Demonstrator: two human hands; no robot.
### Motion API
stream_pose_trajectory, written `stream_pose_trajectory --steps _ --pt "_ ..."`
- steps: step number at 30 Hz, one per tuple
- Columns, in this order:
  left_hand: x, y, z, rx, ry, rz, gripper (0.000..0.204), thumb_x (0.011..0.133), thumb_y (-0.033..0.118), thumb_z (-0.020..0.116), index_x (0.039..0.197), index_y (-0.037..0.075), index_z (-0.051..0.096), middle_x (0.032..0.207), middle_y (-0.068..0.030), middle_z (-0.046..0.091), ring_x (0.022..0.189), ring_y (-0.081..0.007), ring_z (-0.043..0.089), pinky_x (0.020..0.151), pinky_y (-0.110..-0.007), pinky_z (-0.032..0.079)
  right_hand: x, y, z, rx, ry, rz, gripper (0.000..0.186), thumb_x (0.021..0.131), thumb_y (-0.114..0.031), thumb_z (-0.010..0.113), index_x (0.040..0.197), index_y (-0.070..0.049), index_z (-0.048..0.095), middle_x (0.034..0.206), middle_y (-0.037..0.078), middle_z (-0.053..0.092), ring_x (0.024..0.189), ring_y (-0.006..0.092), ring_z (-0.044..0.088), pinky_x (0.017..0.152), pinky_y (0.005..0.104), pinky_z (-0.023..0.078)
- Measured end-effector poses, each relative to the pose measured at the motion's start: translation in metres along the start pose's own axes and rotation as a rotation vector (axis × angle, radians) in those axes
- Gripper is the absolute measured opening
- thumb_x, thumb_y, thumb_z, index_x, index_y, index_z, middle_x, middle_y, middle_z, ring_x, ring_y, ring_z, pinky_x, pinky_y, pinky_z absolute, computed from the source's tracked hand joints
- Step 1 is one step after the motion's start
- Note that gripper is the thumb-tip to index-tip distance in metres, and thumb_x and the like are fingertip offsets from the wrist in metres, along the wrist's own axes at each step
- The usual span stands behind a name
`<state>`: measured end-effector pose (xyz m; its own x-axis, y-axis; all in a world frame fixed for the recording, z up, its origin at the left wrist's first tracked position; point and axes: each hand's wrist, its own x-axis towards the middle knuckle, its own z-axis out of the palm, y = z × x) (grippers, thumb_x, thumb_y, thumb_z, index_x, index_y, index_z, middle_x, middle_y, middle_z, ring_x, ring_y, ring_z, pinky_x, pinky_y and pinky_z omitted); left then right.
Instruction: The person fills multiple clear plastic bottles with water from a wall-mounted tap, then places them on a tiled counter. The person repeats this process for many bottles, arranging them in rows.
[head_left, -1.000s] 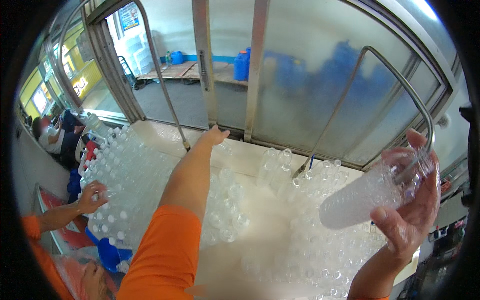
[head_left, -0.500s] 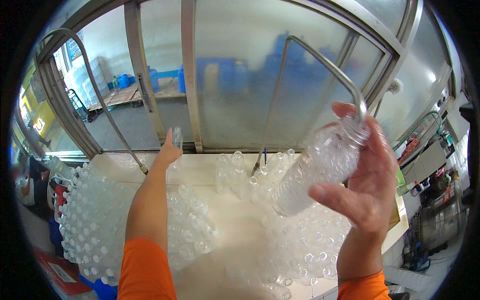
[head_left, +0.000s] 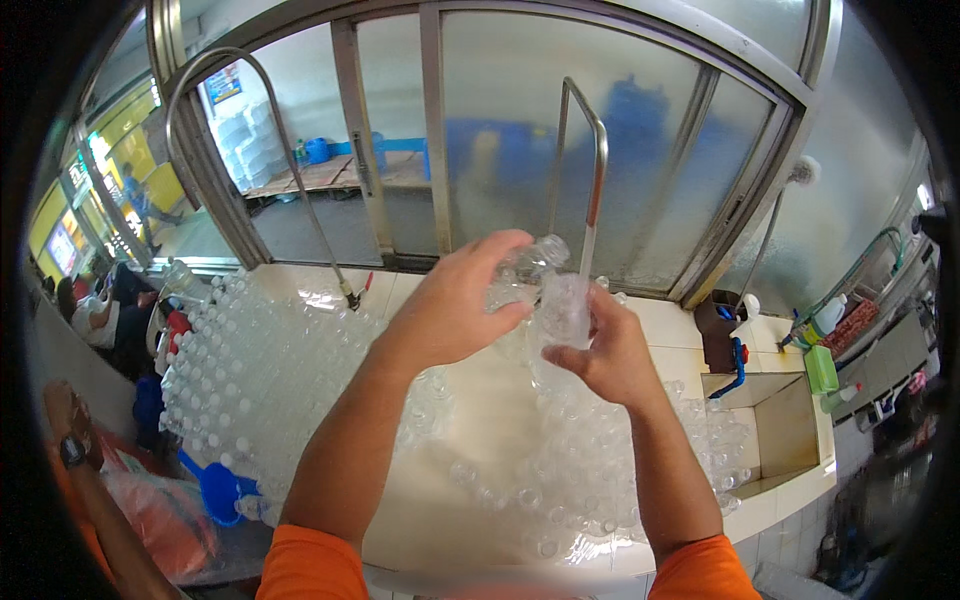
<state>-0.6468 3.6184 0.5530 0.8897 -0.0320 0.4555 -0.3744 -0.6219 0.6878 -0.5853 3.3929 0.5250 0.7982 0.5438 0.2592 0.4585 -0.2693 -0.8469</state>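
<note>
My left hand (head_left: 455, 305) is closed around a clear plastic bottle (head_left: 522, 266), which lies tilted with its neck toward the right. Beside it, my right hand (head_left: 608, 352) grips another clear plastic bottle (head_left: 563, 308), just below the end of a curved metal spout (head_left: 598, 180). The two bottles nearly meet; whether they touch I cannot tell. Under both forearms spreads a pale tiled counter (head_left: 450, 515). Clear uncapped bottles (head_left: 600, 470) stand crowded below my right hand, partly hidden by that arm.
White-capped bottles (head_left: 215, 385) stand packed at the left, near a second curved metal pipe (head_left: 285, 150). A blue dipper (head_left: 222, 492) is at the lower left, by another person's arm (head_left: 100, 510). A recessed basin (head_left: 785, 435) and green container (head_left: 821, 370) are at the right. Glass panels (head_left: 560, 190) rise behind.
My left hand has come from the far left to the middle. My right hand and its bottle are lower and farther left, close to the left hand. The whole view has shifted.
</note>
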Motion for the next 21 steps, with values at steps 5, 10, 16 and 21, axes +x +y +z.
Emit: stream_pose_trajectory --steps 5,10,16,21 --pt "0.009 0.028 0.018 -0.070 -0.005 -0.087 0.074 0.087 0.021 0.084 0.149 0.007 0.047 0.130 -0.0152 0.066 0.108 -0.0233 0.068 0.094 -0.040 0.055 -0.036 0.049 0.021 -0.048 -0.024 -0.005 0.073 0.069 -0.004 0.088 0.137 0.002 0.060 0.126 0.022 0.070 0.117 0.0361 0.069 0.102 0.0404 0.053" --pt "0.018 0.038 0.026 -0.181 0.001 -0.095 0.074 0.092 0.017 0.082 0.151 0.000 0.040 0.130 -0.0158 0.064 0.109 -0.0199 0.068 0.091 -0.035 0.057 -0.053 0.078 0.052 -0.155 -0.021 0.014 0.075 0.068 -0.011 0.090 0.136 0.002 0.060 0.126 0.027 0.069 0.118 0.0429 0.066 0.101 0.0451 0.053" --pt "0.040 0.053 0.011 -0.191 0.087 -0.004 0.076 0.096 0.018 0.078 0.155 -0.002 0.035 0.128 -0.0159 0.064 0.110 -0.0197 0.068 0.092 -0.034 0.057 -0.033 0.108 0.098 -0.173 -0.066 0.085 0.067 0.068 -0.011 0.088 0.129 0.000 0.061 0.121 0.026 0.069 0.115 0.0445 0.065 0.100 0.0476 0.053" --pt "0.048 0.063 0.004 -0.205 0.067 0.000 0.075 0.097 0.020 0.076 0.157 0.002 0.035 0.131 -0.0171 0.063 0.112 -0.0205 0.067 0.095 -0.034 0.056 0.002 0.143 0.158 -0.162 -0.058 -0.008 0.064 0.070 -0.008 0.086 0.129 -0.002 0.061 0.124 0.024 0.069 0.117 0.0431 0.065 0.101 0.0468 0.053"
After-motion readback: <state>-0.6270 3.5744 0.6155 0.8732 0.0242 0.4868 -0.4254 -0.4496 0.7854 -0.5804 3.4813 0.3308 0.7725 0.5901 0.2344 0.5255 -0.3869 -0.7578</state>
